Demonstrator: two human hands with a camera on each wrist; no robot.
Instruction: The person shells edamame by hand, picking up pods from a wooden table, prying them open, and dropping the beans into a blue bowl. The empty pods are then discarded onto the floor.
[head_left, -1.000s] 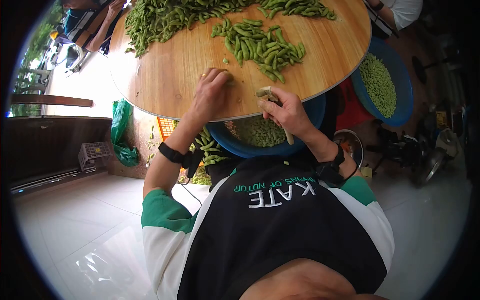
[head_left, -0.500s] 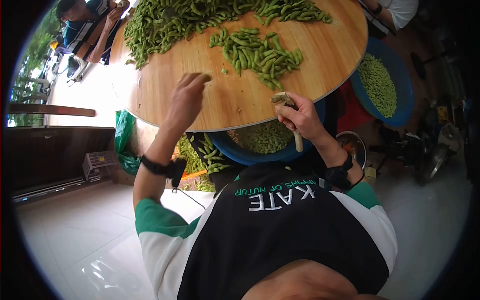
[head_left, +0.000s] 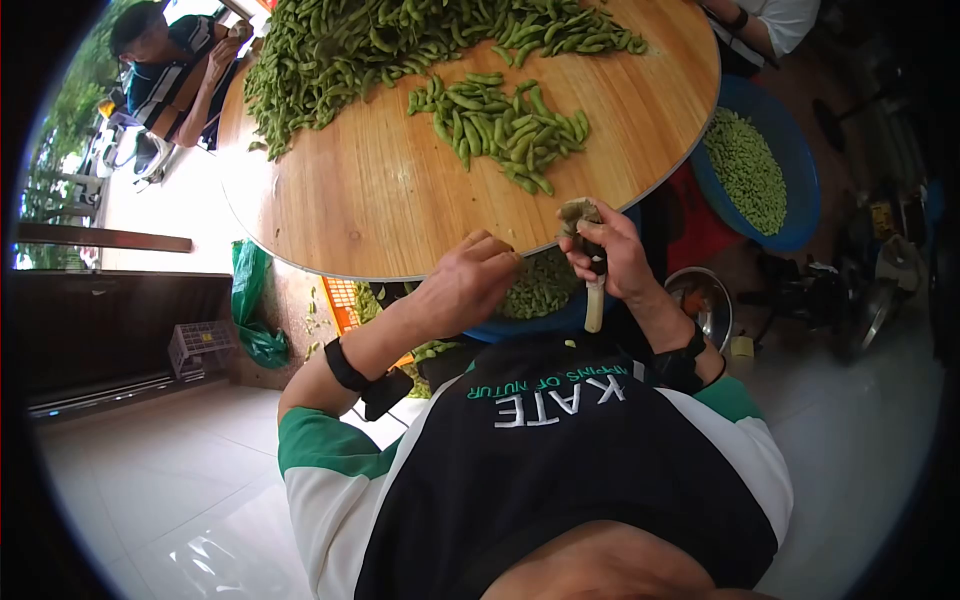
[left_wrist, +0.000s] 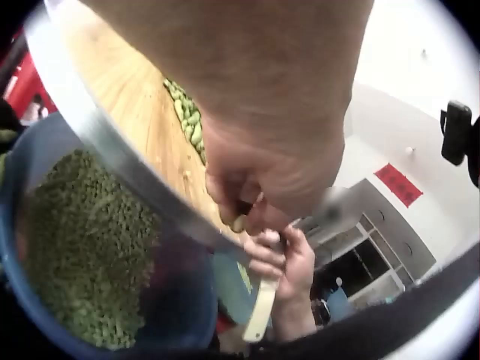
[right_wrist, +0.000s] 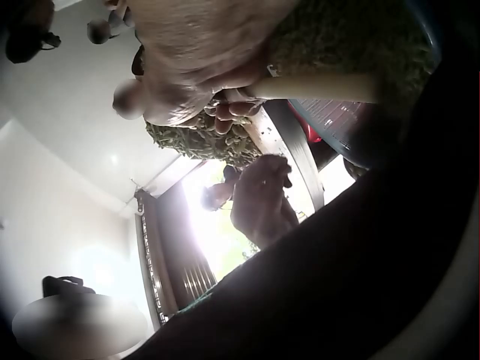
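My left hand (head_left: 470, 280) is curled over the table's front edge, with a small green soybean pod (left_wrist: 238, 223) pinched at its fingertips. Just to its right, my right hand (head_left: 622, 250) grips a tool by its pale handle (head_left: 595, 308), which points down towards my body. The handle has a small hole near its end in the left wrist view; its upper end is hidden in the fist. Something olive and tan (head_left: 578, 210) shows at the right fingertips. Below both hands, a blue basin (left_wrist: 187, 300) holds shelled green beans (left_wrist: 90, 247).
On the round wooden table (head_left: 340, 200) lie a large heap of pods (head_left: 350, 60) and a smaller pile (head_left: 505, 130). A second blue basin (head_left: 800, 200) of beans stands right, near a metal bowl (head_left: 715, 300). An orange basket (head_left: 342, 300) is left. Other people sit across the table.
My left hand moved left over the table, then back right and towards me, close to the right hand. The right hand shifted slightly right and nearer, still gripping the pale-handled tool.
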